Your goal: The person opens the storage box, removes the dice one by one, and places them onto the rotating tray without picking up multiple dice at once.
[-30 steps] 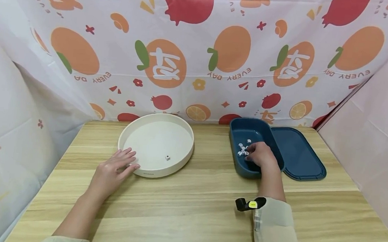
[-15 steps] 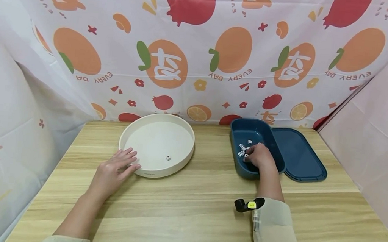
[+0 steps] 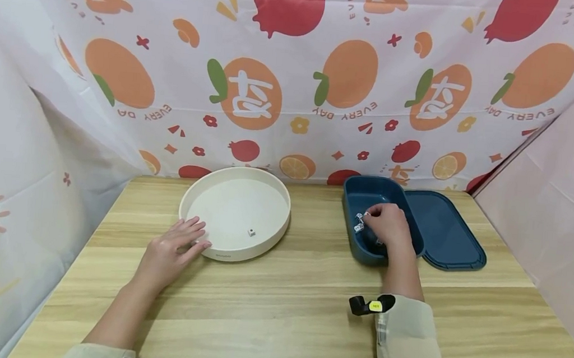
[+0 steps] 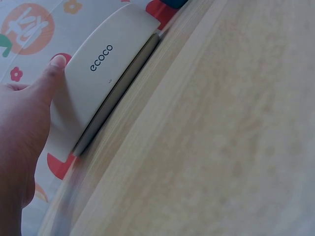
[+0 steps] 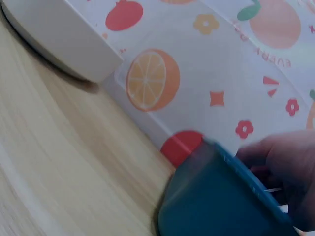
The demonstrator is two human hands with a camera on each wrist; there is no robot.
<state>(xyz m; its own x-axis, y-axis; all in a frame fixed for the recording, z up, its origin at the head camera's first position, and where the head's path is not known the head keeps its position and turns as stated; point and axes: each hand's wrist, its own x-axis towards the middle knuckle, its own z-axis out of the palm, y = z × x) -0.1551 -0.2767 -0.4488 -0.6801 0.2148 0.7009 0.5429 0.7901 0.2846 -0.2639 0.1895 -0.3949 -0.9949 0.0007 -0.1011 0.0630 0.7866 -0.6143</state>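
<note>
A round cream tray (image 3: 237,197) stands on the left, with one small white die (image 3: 251,232) near its front. Over the tray's left front rim lies my left hand (image 3: 170,248), its fingers extended and its thumb touching the rim, as the left wrist view shows. At the right, my right hand (image 3: 390,223) is over a deep blue box (image 3: 350,229), thumb and fingers pinched on a white die (image 3: 367,214). Several more white dice (image 3: 358,228) lie in the box, partly hidden by the hand. In the right wrist view the box wall (image 5: 211,196) covers part of the fingers.
A flat blue lid (image 3: 447,231) lies right of the box on the wooden table (image 3: 266,312). Behind the table hangs a fruit-print cloth (image 3: 294,89), close to the tray and box; plain pale cloth closes off the right side.
My right hand was low among the dice; it has risen a little with a die pinched in its fingertips. My left hand stays on the tray rim. The head view has shifted slightly.
</note>
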